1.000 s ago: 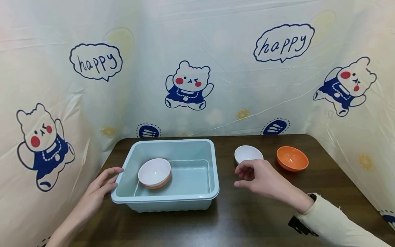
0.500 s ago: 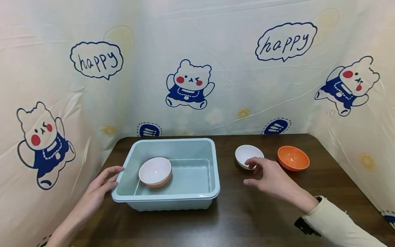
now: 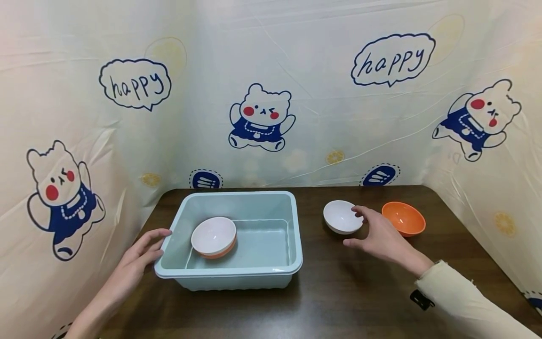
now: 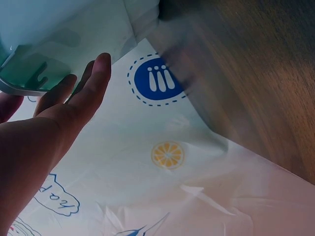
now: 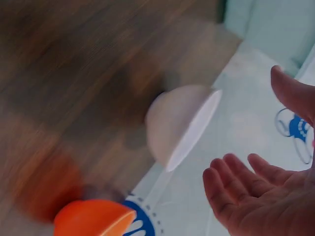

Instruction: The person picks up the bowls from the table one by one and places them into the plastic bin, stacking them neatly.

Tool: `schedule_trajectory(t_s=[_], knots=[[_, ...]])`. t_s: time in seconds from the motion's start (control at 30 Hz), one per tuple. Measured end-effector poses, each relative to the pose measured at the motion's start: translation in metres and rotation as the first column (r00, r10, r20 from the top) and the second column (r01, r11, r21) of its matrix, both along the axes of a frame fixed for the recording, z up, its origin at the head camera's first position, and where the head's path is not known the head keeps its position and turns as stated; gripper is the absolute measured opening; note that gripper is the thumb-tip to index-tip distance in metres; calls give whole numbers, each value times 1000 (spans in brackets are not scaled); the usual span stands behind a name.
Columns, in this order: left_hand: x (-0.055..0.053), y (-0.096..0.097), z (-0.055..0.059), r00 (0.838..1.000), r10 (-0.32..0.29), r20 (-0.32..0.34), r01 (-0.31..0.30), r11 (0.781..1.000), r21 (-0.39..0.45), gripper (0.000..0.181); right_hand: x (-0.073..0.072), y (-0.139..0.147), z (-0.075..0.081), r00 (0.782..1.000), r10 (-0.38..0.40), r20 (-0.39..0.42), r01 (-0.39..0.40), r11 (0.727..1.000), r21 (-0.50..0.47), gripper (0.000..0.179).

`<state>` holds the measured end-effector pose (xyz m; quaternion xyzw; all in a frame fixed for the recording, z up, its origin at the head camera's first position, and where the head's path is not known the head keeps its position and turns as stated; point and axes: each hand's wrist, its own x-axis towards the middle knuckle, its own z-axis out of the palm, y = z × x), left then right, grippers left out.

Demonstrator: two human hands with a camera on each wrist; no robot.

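My left hand (image 3: 134, 254) rests at the left rim of a pale blue plastic tub (image 3: 233, 271), its fingers fairly straight along the outer wall in the left wrist view. Inside the tub, a white bowl (image 3: 213, 235) sits on an orange bowl (image 3: 220, 254). On the table to the right stands another white bowl (image 3: 340, 217). My right hand (image 3: 381, 238) hovers at its right side, thumb and fingers spread. The right wrist view shows a gap between those fingers (image 5: 221, 187) and the white bowl. A second orange bowl (image 3: 403, 219) stands just beyond the hand.
The dark wooden table (image 3: 338, 301) extends around the tub and bowls. A pale printed curtain (image 3: 296, 61) with bears and lettering hangs behind it and along both sides.
My right hand has shifted right, from in front of the white bowl to its right side, and its fingers have spread a little. The left hand and the tub stay put.
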<state>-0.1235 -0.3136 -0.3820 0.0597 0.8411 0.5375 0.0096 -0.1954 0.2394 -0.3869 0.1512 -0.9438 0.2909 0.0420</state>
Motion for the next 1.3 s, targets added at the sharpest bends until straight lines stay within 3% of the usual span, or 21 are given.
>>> schedule_trajectory(t_s=[0.4, 0.6, 1.0, 1.3], knots=[[-1, -1, -4, 999, -4, -41, 5, 1000, 24, 34, -26, 13, -19, 999, -29, 15, 29, 1000, 7, 104], [0, -2, -1, 1000, 0, -6, 0, 1000, 2, 37, -41, 17, -30, 1000, -27, 12, 27, 999, 20, 115], [0, -2, 3, 998, 14, 61, -12, 1000, -28, 40, -59, 20, -48, 980, -38, 198, 54, 995, -79, 124], [0, -1, 3, 999, 3, 48, -3, 1000, -12, 39, -62, 24, -57, 978, -32, 205, 58, 991, -122, 122]])
